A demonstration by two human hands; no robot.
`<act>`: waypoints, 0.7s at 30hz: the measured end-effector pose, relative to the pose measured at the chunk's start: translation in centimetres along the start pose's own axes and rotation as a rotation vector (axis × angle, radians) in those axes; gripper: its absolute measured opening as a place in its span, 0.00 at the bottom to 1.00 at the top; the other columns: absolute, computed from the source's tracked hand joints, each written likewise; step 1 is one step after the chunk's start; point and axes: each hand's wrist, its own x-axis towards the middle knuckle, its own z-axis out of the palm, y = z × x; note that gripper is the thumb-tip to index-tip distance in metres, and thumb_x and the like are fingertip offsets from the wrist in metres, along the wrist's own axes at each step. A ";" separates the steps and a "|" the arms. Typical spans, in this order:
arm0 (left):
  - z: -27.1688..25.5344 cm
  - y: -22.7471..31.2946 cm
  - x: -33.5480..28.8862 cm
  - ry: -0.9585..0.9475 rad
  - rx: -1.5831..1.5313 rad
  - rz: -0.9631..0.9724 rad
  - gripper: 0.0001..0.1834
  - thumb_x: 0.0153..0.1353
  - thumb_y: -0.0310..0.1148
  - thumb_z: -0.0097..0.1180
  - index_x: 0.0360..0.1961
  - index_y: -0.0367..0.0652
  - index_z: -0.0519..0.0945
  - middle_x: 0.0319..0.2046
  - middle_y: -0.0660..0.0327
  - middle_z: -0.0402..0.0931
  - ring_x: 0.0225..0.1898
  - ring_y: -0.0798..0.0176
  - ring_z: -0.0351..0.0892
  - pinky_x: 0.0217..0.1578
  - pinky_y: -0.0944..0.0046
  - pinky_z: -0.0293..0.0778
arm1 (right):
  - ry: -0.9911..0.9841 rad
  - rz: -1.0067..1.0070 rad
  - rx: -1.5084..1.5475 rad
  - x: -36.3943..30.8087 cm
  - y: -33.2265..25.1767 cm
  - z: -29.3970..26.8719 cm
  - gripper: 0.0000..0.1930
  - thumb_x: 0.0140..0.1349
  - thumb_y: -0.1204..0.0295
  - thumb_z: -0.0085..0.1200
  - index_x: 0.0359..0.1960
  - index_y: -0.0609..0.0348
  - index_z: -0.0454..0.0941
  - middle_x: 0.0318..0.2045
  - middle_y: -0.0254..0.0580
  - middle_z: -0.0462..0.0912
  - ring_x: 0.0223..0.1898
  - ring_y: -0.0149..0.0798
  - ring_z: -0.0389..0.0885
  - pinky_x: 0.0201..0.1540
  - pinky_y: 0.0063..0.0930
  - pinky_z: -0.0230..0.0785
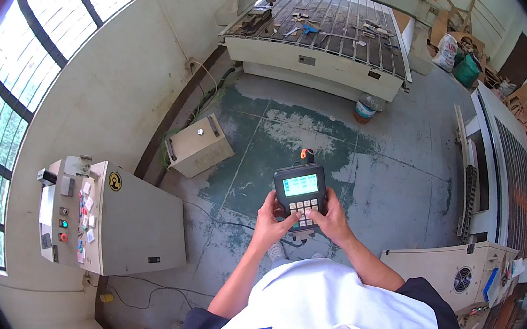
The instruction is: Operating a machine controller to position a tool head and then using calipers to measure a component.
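My left hand (267,226) and right hand (334,222) grip the controller (300,186) just below centre frame, thumbs (286,224) over its buttons (300,204); packed so closely, they could be mispressed if a thumb slips.

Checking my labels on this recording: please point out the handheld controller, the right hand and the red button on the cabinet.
Handheld controller (300,187): head view, on its lit screen.
Right hand (333,220): head view, near the thumb's base.
Red button (63,237): head view, on its round face.
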 end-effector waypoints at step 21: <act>-0.1 -0.6 -0.3 -0.022 -0.013 0.061 0.38 0.48 0.26 0.67 0.61 0.32 0.65 0.36 0.55 0.80 0.37 0.65 0.81 0.39 0.64 0.77 | 0.004 -0.022 0.023 -0.8 0.1 -0.2 0.25 0.56 0.76 0.58 0.53 0.69 0.61 0.45 0.48 0.75 0.47 0.35 0.76 0.50 0.30 0.70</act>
